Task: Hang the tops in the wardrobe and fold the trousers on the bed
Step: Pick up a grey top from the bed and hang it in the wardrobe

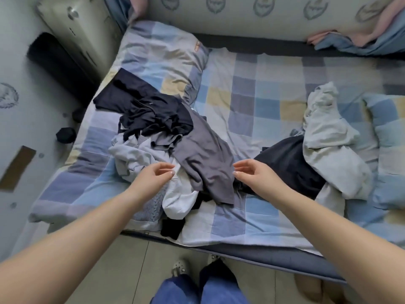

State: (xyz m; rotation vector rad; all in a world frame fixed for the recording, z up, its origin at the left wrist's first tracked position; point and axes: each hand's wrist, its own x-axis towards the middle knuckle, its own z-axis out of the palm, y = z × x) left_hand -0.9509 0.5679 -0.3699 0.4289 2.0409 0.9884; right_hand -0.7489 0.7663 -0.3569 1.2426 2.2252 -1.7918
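Note:
A heap of clothes lies on the checked bed (252, 102). On top stretches a grey garment (206, 154), with a dark navy garment (149, 110) behind it and white and pale blue pieces (135, 156) underneath. My left hand (155, 174) hovers at the grey garment's left edge, fingers loosely curled, holding nothing. At the garment's right edge my right hand (252, 172) does the same, its fingertips close to the fabric. To the right, a black garment (291, 163) lies under a pale grey one (328, 137).
A checked pillow (162, 55) lies at the head of the bed and another (385, 128) at the right. A padded wall (241, 18) runs behind. A dark sock (65, 134) lies on the floor at the left. My feet stand at the bed's front edge.

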